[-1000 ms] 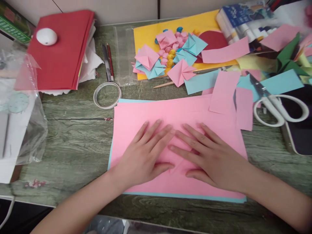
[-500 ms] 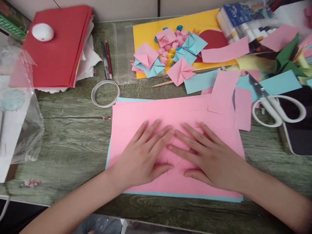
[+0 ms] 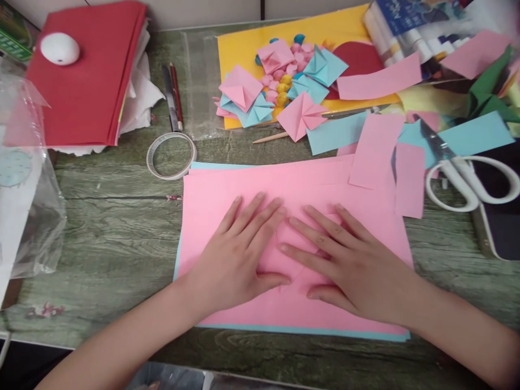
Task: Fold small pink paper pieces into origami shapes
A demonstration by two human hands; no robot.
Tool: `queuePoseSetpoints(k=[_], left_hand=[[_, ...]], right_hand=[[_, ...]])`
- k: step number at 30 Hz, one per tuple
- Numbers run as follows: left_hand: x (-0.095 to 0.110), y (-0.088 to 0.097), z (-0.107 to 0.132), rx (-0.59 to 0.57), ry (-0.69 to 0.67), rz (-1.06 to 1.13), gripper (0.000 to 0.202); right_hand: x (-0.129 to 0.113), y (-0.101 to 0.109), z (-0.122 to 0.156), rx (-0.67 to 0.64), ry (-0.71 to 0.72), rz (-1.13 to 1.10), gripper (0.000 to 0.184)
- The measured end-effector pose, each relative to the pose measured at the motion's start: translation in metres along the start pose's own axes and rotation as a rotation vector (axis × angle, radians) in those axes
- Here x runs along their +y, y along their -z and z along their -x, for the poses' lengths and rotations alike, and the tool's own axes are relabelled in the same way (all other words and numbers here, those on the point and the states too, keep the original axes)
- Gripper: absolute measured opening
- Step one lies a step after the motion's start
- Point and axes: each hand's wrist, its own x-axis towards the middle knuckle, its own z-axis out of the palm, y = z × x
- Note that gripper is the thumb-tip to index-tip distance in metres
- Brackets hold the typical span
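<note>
My left hand point(image 3: 238, 254) lies flat with its fingers spread on a pink sheet of paper point(image 3: 252, 181). My right hand point(image 3: 353, 265) rests palm down beside it, fingers likewise apart. Between and beneath the hands, faint edges of a smaller pink paper piece point(image 3: 292, 265) show against the same-coloured sheet; most of it is covered, so its shape cannot be made out. Blue paper point(image 3: 345, 331) peeks out under the pink sheet along its front and left edges. Neither hand grips anything.
White-handled scissors point(image 3: 463, 173) and pink strips point(image 3: 376, 151) lie at the right, by a dark phone point(image 3: 504, 233). Folded paper pieces point(image 3: 300, 116) sit on and around a yellow sheet point(image 3: 235, 46). A tape roll point(image 3: 151, 157), pencil point(image 3: 176, 97) and red paper stack point(image 3: 93, 81) are left.
My left fingers have shifted slightly left, leaving a wider gap to the right hand. The right hand stays almost in place. The camera view has moved a little.
</note>
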Motion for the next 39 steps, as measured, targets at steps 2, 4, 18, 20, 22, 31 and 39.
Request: queuePoseSetpoints(k=[2,4,18,20,22,31,39], left_hand=[[-0.0006,-0.0016,0.0004,0.007,0.007,0.0,0.092],[-0.0012,-0.0034,0.0006,0.011,0.017,0.005,0.095],[-0.0023,-0.0042,0.0003,0.027,0.027,0.067,0.094],[-0.0021,-0.0041,0.0003,0.026,0.027,0.075,0.093],[-0.0021,-0.0039,0.0003,0.025,0.029,0.081,0.092],[-0.0027,-0.0025,0.0007,0.038,0.02,0.085,0.084],[-0.0026,-0.0025,0.0003,0.041,0.011,0.095,0.068]], right_hand=[[0.0001,-0.0003,-0.0001,0.001,0.0,-0.008,0.061],[0.0,-0.0003,-0.0003,-0.003,-0.002,-0.013,0.061],[0.0,0.002,-0.0009,-0.025,-0.01,-0.024,0.061],[0.0,0.0018,-0.0012,-0.022,-0.011,-0.02,0.061],[0.0,0.0013,-0.0013,-0.017,-0.012,-0.02,0.061],[-0.0002,0.0009,-0.0015,-0.01,-0.012,-0.029,0.061],[0.0001,0.0001,-0.0013,-0.005,-0.008,-0.032,0.062]])
